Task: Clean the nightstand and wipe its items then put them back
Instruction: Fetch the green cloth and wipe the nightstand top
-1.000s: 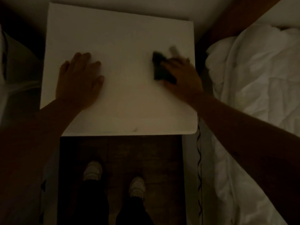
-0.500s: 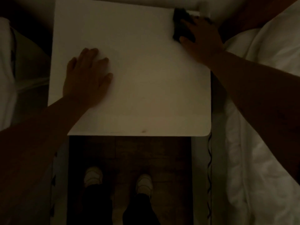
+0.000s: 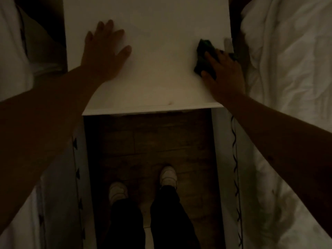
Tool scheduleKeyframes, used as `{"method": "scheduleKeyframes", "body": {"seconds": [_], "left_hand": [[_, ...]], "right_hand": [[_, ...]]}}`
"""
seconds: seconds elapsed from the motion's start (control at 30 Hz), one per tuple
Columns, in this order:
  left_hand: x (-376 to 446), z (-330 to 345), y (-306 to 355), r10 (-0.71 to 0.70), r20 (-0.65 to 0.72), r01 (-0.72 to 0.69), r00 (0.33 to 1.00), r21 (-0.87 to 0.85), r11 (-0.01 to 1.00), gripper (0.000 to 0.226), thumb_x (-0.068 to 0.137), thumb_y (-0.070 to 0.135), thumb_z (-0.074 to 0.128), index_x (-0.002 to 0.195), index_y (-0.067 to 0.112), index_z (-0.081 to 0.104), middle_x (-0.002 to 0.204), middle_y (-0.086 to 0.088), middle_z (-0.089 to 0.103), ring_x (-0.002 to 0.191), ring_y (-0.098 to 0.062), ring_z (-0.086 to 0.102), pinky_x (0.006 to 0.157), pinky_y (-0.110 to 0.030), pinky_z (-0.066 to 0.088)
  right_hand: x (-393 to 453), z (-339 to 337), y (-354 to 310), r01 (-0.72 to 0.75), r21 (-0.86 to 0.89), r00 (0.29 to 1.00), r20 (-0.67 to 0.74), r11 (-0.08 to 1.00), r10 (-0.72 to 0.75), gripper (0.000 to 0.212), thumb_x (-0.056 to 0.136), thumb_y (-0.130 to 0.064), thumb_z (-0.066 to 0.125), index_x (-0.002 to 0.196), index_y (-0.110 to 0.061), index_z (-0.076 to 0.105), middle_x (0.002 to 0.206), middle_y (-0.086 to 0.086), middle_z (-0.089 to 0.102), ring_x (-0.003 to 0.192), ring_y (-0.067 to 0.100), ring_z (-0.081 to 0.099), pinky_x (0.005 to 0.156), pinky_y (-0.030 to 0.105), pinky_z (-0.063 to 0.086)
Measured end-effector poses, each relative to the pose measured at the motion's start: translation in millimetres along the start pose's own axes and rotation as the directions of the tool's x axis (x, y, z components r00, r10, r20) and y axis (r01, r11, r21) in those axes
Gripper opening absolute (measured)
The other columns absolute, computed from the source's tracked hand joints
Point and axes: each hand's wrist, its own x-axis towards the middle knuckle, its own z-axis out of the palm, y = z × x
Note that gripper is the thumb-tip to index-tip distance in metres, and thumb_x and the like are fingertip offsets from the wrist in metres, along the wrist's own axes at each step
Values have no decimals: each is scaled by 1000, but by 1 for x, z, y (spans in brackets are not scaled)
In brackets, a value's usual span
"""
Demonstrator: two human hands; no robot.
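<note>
The room is dim. The white nightstand top (image 3: 158, 72) fills the upper middle of the head view and bears nothing but my hands. My left hand (image 3: 104, 51) rests flat on its left part, fingers spread. At the right edge my right hand (image 3: 222, 74) presses a dark green cloth (image 3: 204, 53) onto the top, fingers lying over it. Part of the cloth is hidden under the hand.
A bed with a rumpled white duvet (image 3: 291, 69) runs along the right side. A dark cable (image 3: 235, 159) hangs down the bed's side. White fabric (image 3: 12, 51) lies at the left. My two feet in white shoes (image 3: 167, 175) stand on the wooden floor below.
My right hand has drawn the cloth from the far right corner back toward me along the right edge. My left hand has stayed flat in place.
</note>
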Motion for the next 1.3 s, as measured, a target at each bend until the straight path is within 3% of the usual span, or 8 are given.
{"method": "scheduleKeyframes", "body": {"seconds": [0.07,0.23,0.53,0.63,0.77,0.97,1.17,1.3], "left_hand": [[-21,-4,-6,5,1,-5,1000,-91,996,65,94,57,18,149,23,18,158,-6,11,145,-25,4,115,-45,2],[-109,2,-22,-143,-22,142,990,-30,989,67,93,52,10,150,18,17,158,-7,12,145,-26,6,115,-53,4],[-134,10,-32,-107,-104,57,989,-402,914,75,92,58,20,150,11,13,157,-6,11,144,-17,4,117,-41,0],[-134,11,-37,-144,-87,75,986,-543,836,78,90,62,23,149,12,13,157,-6,11,145,-17,5,118,-45,3],[-134,7,-39,-230,-28,119,973,-792,599,70,92,47,39,148,11,19,157,-8,16,145,-19,13,118,-43,15],[-144,-6,-40,-401,-6,253,916,-767,589,57,94,30,53,146,20,30,150,-2,32,135,-12,32,110,-25,27],[-180,-4,-24,-591,226,509,774,-778,369,67,93,49,50,148,22,24,148,-4,37,128,-16,41,99,-25,35],[-205,-4,-10,-590,310,533,745,-809,247,55,93,30,57,142,18,36,136,-7,50,117,-15,51,94,-31,45]], "right_hand": [[-20,2,-13,-44,13,999,-9,999,44,62,93,-61,24,148,-33,24,156,5,25,143,25,21,115,48,14],[-54,15,-71,-139,91,988,-62,986,145,58,94,-57,30,146,-31,30,154,6,31,141,28,25,114,48,18],[-63,48,-226,-173,225,965,-153,959,210,56,91,-58,32,140,-33,41,148,3,42,138,24,32,111,47,21],[-61,54,-261,-87,229,980,-156,969,125,54,91,-57,36,138,-33,44,147,3,43,137,24,33,109,46,21],[-61,59,-298,55,246,991,-129,968,-24,54,89,-50,44,139,-32,43,148,2,41,139,21,31,109,44,20],[-63,58,-312,259,243,966,-88,935,-245,58,87,-42,54,141,-23,44,148,-1,42,139,18,31,109,41,23],[-70,52,-285,444,283,889,-18,850,-458,66,80,-30,61,139,-7,42,134,10,56,123,23,53,104,38,30],[-72,52,-276,494,264,861,-19,829,-508,56,75,-11,76,127,-3,55,121,16,64,108,28,63,96,41,43]]}}
